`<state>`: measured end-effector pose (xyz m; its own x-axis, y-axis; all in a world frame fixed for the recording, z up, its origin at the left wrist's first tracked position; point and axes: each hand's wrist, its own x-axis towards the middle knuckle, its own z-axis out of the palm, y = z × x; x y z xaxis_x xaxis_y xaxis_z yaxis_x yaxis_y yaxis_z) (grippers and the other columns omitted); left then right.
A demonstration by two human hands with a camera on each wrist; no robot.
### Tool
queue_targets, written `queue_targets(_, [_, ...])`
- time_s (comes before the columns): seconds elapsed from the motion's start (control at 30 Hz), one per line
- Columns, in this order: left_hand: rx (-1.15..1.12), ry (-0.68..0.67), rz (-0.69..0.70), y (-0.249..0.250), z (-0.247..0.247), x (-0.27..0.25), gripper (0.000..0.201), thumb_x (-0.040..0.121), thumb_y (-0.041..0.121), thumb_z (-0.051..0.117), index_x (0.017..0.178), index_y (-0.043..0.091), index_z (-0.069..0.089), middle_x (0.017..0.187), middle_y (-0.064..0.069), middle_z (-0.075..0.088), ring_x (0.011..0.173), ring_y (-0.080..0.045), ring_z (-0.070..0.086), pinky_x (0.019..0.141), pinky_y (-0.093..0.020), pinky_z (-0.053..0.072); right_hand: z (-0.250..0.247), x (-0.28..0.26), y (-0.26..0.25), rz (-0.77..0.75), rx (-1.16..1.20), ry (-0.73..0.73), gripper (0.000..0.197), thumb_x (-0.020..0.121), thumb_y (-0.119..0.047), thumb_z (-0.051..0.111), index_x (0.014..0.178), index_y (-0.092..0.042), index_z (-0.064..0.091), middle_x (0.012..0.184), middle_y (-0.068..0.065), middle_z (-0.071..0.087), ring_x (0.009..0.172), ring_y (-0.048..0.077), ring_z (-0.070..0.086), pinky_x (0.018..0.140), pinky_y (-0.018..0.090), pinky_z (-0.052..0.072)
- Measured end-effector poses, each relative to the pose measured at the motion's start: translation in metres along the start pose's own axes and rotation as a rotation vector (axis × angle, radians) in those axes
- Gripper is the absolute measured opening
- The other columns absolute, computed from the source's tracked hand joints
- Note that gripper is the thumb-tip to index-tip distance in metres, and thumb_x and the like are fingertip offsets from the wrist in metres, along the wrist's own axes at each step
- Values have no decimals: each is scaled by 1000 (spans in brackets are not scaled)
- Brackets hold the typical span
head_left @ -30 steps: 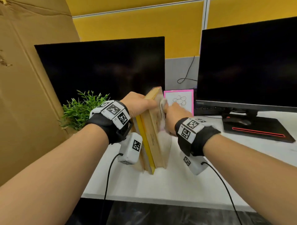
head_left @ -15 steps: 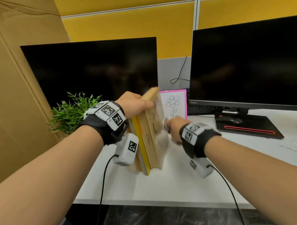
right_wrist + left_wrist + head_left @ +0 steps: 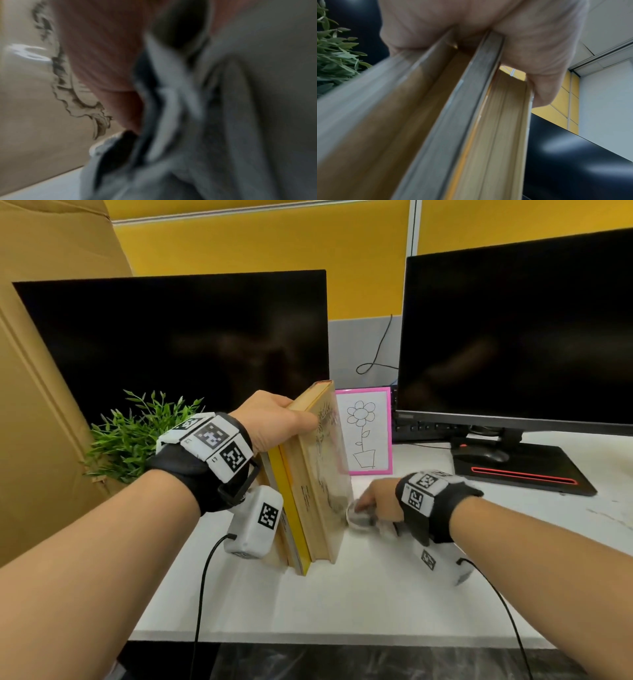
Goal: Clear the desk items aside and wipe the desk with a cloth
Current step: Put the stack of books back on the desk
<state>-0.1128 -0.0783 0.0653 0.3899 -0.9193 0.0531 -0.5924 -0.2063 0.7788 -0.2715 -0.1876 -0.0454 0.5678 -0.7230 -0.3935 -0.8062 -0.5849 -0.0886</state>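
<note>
Several books (image 3: 317, 484) stand upright on the white desk (image 3: 342, 601), tilted slightly left. My left hand (image 3: 274, 422) grips their top edges, thumb on the tan cover; the left wrist view shows the books (image 3: 471, 121) pinched under the left hand (image 3: 488, 33). My right hand (image 3: 375, 499) is low on the desk just right of the books and holds a bunched whitish-grey cloth (image 3: 363, 517). The blurred right wrist view shows the cloth (image 3: 188, 121) under my fingers (image 3: 102, 54) beside the book's drawn cover.
A pink-framed flower drawing (image 3: 364, 431) leans behind the books. A green plant (image 3: 133, 436) sits left, before a black monitor (image 3: 178, 344). A second monitor (image 3: 520, 330) with its black base (image 3: 527, 470) and a mouse (image 3: 483, 455) stands right. A cardboard box (image 3: 41, 371) fills the left.
My right hand has moved down the book's cover with the cloth, from near its top to the desk beside its foot. The left hand keeps its grip on the books.
</note>
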Motion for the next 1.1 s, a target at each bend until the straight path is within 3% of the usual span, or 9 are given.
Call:
queue_targets(0.1, [-1,-6,11,-1,0,2,37,83,30,66,116,15,67,99,-8,70,87,-24,69,84,-41,58,-7,-5,9,8,28,6,46,91,-3,51,131,-26,57,128,-1,60,111,22,58,93,28,46])
queue_targets(0.23, [4,-18,-4,-1,0,1,36,82,30,66,115,15,67,98,-8,71,86,-26,70,83,-42,58,-36,1,32,104,-22,176,45,90,-10,59,133,-23,55,126,3,60,110,23,58,93,32,48])
queue_targets(0.37, [14,-30,0,1,0,-1,38,81,31,67,115,15,67,101,-8,70,89,-26,69,84,-43,58,-17,5,26,105,-89,63,51,91,-20,54,142,-24,44,143,3,48,126,25,50,104,34,40])
queue_targets(0.47, [18,-30,0,1,0,-1,38,80,33,67,114,16,67,101,-8,70,90,-25,69,84,-42,58,-7,-14,1,-46,202,144,80,82,-35,69,149,-30,24,148,2,37,130,23,44,106,34,40])
queue_targets(0.57, [24,-26,2,2,-1,-3,36,80,35,67,110,17,67,100,-6,70,87,-23,69,84,-40,58,-4,-39,-35,-233,549,221,98,69,-40,81,146,-30,22,138,-7,34,123,14,40,100,27,38])
queue_targets(0.67, [31,-33,-1,4,0,-6,39,79,40,65,111,17,65,104,-6,69,90,-23,67,87,-40,57,6,-45,-67,-219,679,366,116,53,-49,86,143,-33,14,138,-5,28,128,17,37,106,41,41])
queue_targets(0.8, [38,-39,8,8,8,-10,50,82,53,60,112,12,63,109,-8,65,96,-22,64,87,-36,52,29,-45,-90,-151,798,515,137,46,-55,84,148,-30,-4,148,-7,13,138,21,24,113,45,33])
queue_targets(0.93, [16,-23,-7,10,11,-15,52,82,56,61,109,11,63,104,-7,65,87,-19,62,72,-31,50,38,-53,-104,-79,886,687,121,53,-48,82,145,-28,6,142,-4,17,128,20,32,110,39,34])
queue_targets(1.1, [28,41,-12,7,15,-18,40,82,53,61,88,14,55,72,1,47,61,-11,47,51,-24,34,38,-60,-114,27,843,783,91,72,-26,75,142,-19,17,138,5,24,120,23,39,96,31,37])
